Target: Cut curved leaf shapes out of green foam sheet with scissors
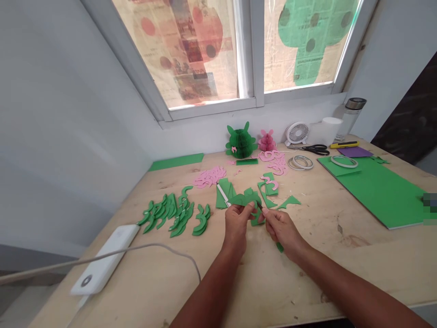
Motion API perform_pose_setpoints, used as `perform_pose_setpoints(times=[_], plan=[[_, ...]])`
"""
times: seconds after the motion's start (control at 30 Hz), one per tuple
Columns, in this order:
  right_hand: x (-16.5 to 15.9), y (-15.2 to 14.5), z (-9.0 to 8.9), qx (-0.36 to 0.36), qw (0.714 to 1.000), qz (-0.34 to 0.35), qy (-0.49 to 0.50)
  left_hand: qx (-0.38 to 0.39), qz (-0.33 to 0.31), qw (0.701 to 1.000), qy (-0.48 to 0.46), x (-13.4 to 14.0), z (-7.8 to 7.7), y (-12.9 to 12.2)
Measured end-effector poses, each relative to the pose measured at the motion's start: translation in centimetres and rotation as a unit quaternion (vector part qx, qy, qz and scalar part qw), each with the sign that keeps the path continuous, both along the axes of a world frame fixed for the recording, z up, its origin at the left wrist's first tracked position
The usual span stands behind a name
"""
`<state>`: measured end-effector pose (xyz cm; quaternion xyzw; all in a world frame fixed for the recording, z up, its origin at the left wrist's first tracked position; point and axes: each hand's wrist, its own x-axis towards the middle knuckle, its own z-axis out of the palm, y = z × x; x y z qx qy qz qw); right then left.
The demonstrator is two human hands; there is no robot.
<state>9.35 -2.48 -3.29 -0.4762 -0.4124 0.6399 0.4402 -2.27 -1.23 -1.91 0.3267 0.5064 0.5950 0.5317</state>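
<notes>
Has a pale wooden table (307,282) under the left hand (237,223), white wall (78,114) and, lower down, grey floor (20,303) well to its left, and, beyond it, a grey-framed window (257,54) with backlit, newsprint-covered panes (184,50).

A: From where is the head camera looking?
B: It is looking from the wearer's head over the wooden table (266,282), facing forward and down.
A: What range is it covering?
B: The left hand (237,221) and right hand (282,231) are appearing near, just below centre; the window (256,54) is rising beyond the table's far edge.
</notes>
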Motion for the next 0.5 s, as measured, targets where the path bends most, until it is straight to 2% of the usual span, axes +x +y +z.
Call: perform_pose_setpoints(times=[0.1, 0.27, 0.5], plan=[[-0.12, -0.06, 0.03, 0.001, 1.0, 0.006, -0.001, 0.003, -0.02, 1.0, -0.002, 0.06, -0.18, -0.01], [-0.21, -0.15, 0.2, 0.008, 1.0, 0.009, -0.009, -0.001, 0.008, 1.0, -0.01, -0.02, 0.01, 0.15], [-0.2, -0.27, 0.36, 0.006, 1.0, 0.018, -0.01, -0.005, 0.007, 0.999, -0.048, 0.08, 0.52, -0.04]])
